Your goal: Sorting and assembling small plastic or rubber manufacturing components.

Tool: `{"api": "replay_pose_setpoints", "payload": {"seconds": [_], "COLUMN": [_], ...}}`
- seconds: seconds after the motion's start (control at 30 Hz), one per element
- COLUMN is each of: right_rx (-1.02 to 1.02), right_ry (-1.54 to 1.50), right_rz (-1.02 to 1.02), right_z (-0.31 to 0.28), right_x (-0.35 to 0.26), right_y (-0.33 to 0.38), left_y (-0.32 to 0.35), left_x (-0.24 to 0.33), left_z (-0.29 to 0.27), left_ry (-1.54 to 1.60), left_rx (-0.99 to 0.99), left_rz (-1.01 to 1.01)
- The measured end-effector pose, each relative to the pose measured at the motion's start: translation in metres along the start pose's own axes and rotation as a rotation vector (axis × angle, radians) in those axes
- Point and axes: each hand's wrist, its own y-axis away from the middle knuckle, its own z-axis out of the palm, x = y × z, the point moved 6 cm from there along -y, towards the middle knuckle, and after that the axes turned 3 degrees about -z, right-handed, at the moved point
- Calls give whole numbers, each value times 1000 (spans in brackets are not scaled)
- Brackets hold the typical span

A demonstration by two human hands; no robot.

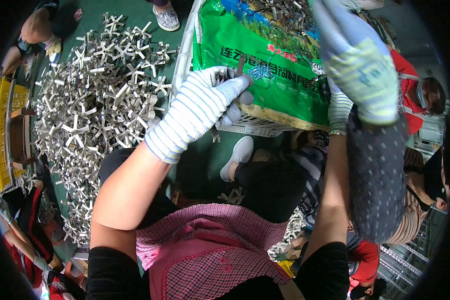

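Observation:
My left hand [197, 107], in a white glove with blue stripes and grey fingertips, is closed around a thin metal piece [241, 66]. The piece's flat end sticks up above my thumb, in front of a green printed plastic sack [295, 102]. My right hand [339, 107], in a similar striped glove, is at the sack's right edge. A co-worker's gloved hand [362, 70], smeared by motion, passes in front of it and hides its fingers. Small metal pieces [290, 15] lie on top of the sack, which rests on a white plastic crate [255, 127].
A large heap of star-shaped metal parts [100, 95] covers the floor at left. A yellow crate [2, 130] stands at the far left. The co-worker's dark dotted sleeve [377, 175] crosses beside my right forearm. Other people sit close by on both sides.

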Motion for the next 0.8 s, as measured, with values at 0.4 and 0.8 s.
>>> {"api": "replay_pose_setpoints", "payload": {"seconds": [0.4,0.8], "right_rx": [29,-27], "right_ry": [90,100], "right_rz": [-104,-101], "right_z": [-12,-12], "right_x": [-10,-20], "right_y": [31,46], "left_y": [2,0], "left_x": [1,-2], "left_z": [7,8], "left_ry": [-3,23], "left_rx": [13,57], "left_rz": [-39,-11]}}
